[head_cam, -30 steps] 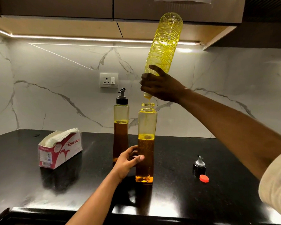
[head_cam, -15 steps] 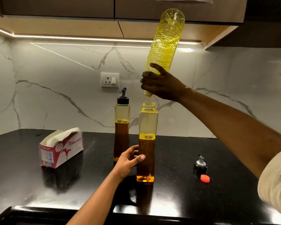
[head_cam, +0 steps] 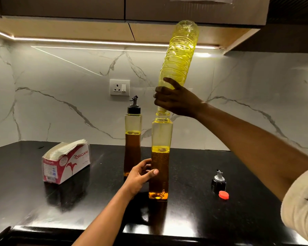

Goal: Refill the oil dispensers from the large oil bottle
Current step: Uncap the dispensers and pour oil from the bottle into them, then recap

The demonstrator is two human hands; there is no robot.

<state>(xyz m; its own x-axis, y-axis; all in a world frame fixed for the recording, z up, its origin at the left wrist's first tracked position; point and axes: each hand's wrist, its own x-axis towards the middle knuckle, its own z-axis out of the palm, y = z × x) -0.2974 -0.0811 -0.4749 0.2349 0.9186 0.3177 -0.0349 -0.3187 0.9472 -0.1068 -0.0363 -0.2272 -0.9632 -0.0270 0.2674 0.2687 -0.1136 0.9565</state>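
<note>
Black polished stone counter (head_cam: 194, 213) fills the lower half of the view, with a white veined marble wall (head_cam: 60, 103) behind it. Large ribbed yellow plastic oil bottle (head_cam: 180, 55) is held upside down above centre, its base leaning toward one o'clock. Its mouth is right at the opening of a tall square clear dispenser bottle (head_cam: 161, 135); whether they touch cannot be told. Right hand (head_cam: 176, 100) grips the large bottle near its neck, fingers curled round it. The uncapped dispenser stands upright at centre on the counter, with amber oil up to about its middle. Left hand (head_cam: 140, 174) holds its lower body from eight o'clock, thumb across the front. A second dispenser bottle with a black pourer top (head_cam: 132, 139) stands upright just beside it at ten o'clock. A red and white paper napkin box (head_cam: 68, 164) lies at nine o'clock, well apart. A loose black and silver pourer cap (head_cam: 218, 181) sits at four o'clock, with a small red screw cap (head_cam: 223, 194) just beside it.
</note>
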